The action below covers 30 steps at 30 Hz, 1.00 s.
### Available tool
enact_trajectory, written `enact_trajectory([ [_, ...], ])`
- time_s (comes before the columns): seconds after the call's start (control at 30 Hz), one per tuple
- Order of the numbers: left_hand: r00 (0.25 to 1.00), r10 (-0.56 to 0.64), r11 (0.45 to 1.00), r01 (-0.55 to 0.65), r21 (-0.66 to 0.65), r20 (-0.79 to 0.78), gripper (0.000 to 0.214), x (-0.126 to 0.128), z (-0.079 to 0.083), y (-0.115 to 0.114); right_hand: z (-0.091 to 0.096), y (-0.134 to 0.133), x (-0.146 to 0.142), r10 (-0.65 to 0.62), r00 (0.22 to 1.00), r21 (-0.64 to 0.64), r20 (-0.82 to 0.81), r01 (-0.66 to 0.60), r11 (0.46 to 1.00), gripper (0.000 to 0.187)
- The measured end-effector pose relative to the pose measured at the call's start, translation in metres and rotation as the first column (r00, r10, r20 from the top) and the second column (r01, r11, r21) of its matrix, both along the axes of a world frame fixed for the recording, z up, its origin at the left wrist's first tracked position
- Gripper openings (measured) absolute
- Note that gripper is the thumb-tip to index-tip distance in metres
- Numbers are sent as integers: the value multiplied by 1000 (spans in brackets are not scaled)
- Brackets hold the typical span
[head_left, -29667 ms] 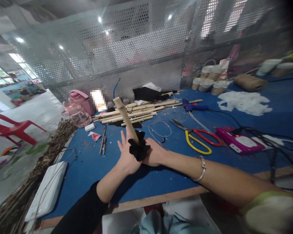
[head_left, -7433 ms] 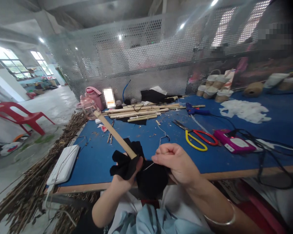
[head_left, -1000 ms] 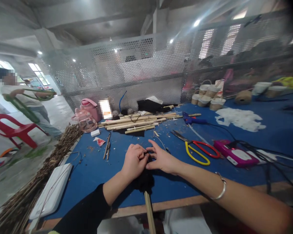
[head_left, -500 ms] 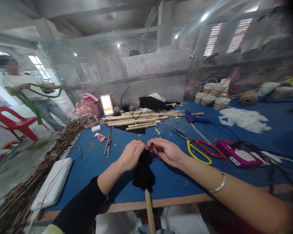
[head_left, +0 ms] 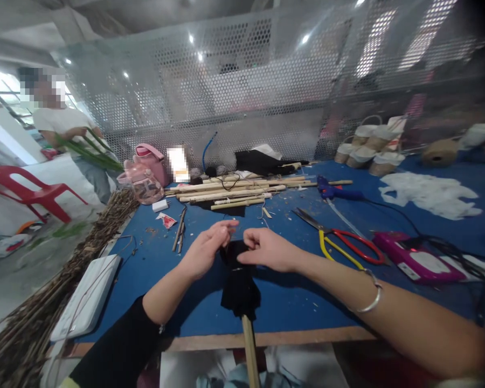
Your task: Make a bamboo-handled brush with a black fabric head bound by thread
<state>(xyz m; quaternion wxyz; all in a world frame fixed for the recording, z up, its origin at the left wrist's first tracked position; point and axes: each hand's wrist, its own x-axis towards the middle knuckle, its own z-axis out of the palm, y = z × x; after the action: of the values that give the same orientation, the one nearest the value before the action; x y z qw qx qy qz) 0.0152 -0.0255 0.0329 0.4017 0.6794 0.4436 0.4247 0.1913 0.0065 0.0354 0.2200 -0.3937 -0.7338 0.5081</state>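
Head view: 5 clustered pots (head_left: 359,155); right hand (head_left: 269,249) at black cloth (head_left: 240,292).

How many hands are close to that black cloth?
2: the left hand beside the upper left of the black cloth, the right hand at its upper right. No other hand shows there.

No txt, nos. or signs legible — too blurry.

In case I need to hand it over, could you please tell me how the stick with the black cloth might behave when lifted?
The stick would probably stay stiff, as it runs straight. The black cloth looks apt to flop, with its uneven, flaring edge. Released, the piece might tip, as the stick juts past the table edge.
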Motion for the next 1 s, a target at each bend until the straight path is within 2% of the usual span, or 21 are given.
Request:
enact_trajectory([
  [0.1,974,4,972,50,231,-226,37,9,15,-10,1,-7,-6,58,993,223,99,-79,972,23],
  [0.2,906,50,884,156,441,-421,23,17,27,-15,-1,-9,-9,156,987,293,29,-157,943,9],
  [0.23,904,80,862,150,485,-421,19,18,27,-15,-2,-8,-9,175,985,295,9,-170,940,10],
  [0.3,934,171,847,24,531,-314,19,15,24,-12,-4,-4,-8,169,985,256,-18,-159,953,18],
  [0.37,954,234,870,-119,478,-189,25,9,15,-9,-4,1,-5,153,987,175,-51,-142,974,26],
  [0.4,959,229,895,-140,423,-167,26,6,11,-9,-3,3,-4,147,986,137,-80,-135,981,29],
  [0.5,965,117,953,-43,299,-235,24,2,-2,-12,2,5,1,132,975,75,-176,-120,990,32],
  [0.6,960,107,958,-30,284,-260,30,6,-9,-14,7,3,5,82,978,19,-190,-80,997,37],
  [0.7,967,25,959,49,280,-255,16,9,-11,-12,11,1,8,69,981,3,-180,-70,998,41],
  [0.77,963,2,934,95,344,-270,16,10,-11,-11,13,1,9,91,976,20,-198,-89,996,41],
  [0.83,956,67,897,68,438,-287,15,11,-10,-13,15,1,10,86,968,24,-234,-83,996,40],
  [0.9,953,143,882,0,471,-267,15,14,-8,-16,17,2,10,56,960,16,-273,-53,998,38],
  [0.93,955,155,898,-30,438,-252,16,17,-7,-17,17,3,11,43,957,10,-286,-41,999,38],
  [1.0,965,127,957,-57,286,-231,23,21,-6,-19,17,5,11,44,955,1,-295,-46,999,39],
])
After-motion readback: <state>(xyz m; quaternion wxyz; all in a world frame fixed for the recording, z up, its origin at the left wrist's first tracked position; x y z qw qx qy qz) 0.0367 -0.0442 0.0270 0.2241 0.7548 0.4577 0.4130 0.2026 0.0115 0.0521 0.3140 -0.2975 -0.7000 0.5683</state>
